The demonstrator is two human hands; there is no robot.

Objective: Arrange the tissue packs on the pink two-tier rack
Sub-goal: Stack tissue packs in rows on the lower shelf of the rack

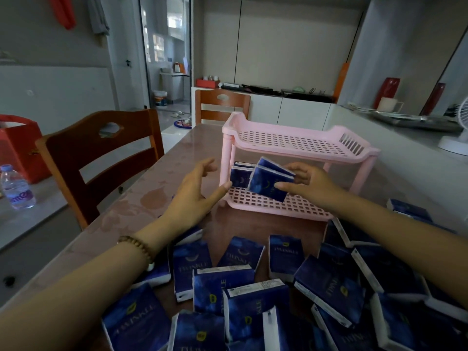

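The pink two-tier rack (298, 148) stands on the table ahead of me, its top tier bare. My right hand (304, 182) is shut on two dark blue tissue packs (269, 183), tilted, at the lower tier's left part. Two more packs (239, 177) stand upright against the rack's left end on the lower tier. My left hand (195, 191) is open beside the rack's front left leg, thumb near those standing packs. Several loose blue packs (253, 287) lie scattered on the table in front of me.
A wooden chair (101, 158) stands at the table's left side and another (222, 105) at the far end. A water bottle (16, 188) and red bag sit at left. A white counter with a fan (458, 127) runs along the right.
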